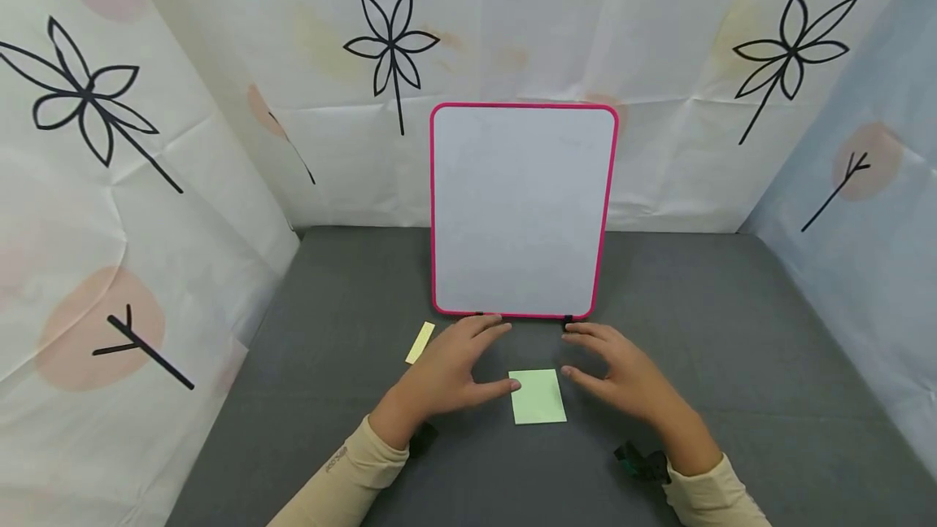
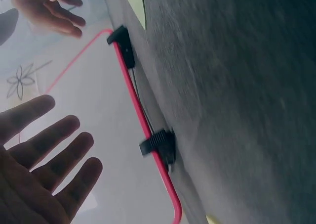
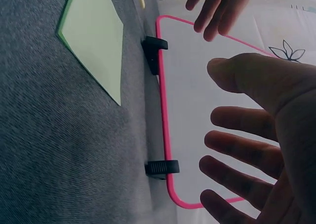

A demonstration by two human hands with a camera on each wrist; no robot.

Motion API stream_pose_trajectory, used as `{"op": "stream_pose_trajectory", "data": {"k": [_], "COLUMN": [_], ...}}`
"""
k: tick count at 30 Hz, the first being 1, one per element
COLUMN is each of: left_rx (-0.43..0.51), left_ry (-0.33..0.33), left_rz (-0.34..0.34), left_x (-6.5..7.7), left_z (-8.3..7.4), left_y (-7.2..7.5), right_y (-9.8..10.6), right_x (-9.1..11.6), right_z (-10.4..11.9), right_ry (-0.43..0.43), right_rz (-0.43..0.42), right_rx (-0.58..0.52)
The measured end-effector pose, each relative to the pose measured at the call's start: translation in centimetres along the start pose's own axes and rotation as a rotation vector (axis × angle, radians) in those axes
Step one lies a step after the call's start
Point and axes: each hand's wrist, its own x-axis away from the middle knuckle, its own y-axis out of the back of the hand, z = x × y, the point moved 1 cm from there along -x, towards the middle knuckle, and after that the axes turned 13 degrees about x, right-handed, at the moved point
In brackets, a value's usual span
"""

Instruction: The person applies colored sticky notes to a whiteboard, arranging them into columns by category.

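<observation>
A whiteboard (image 1: 523, 210) with a pink frame stands upright on the grey table, held by black clip feet (image 3: 163, 167) at its lower edge. In front of it lies a pad of light green sticky notes (image 1: 540, 398). My left hand (image 1: 452, 368) hovers left of the pad, fingers spread and holding nothing. Its thumb tip overlaps the pad's corner in the head view; whether it touches, I cannot tell. To the pad's right, my right hand (image 1: 622, 372) is also spread and holds nothing. A narrow yellow strip of sticky notes (image 1: 420, 343) lies beside the left hand.
White cloth walls with black flower drawings (image 1: 391, 43) enclose the table (image 1: 351, 283) at the back and both sides. Black wrist devices (image 1: 642, 462) sit under the cuffs of the cream sleeves (image 1: 344, 470).
</observation>
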Motion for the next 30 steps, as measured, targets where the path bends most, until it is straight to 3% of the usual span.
{"op": "stream_pose_trajectory", "data": {"k": [12,25,30], "left_rx": [-0.04,-0.107,-0.097], "left_ry": [0.082,0.04,0.051], "left_rz": [0.191,0.204,0.247], "left_x": [-0.6,-1.2,-1.1], "left_z": [-0.9,-0.9,-1.0], "left_y": [-2.1,-3.4,-3.8], "right_y": [-1.0,-0.9,-1.2], "right_x": [0.2,0.0,-0.2], "right_z": [0.6,0.9,1.1], "right_ry": [0.026,0.006,0.012], "right_rz": [0.143,0.208,0.265], "right_rx": [-0.019,-0.015,-0.028]}}
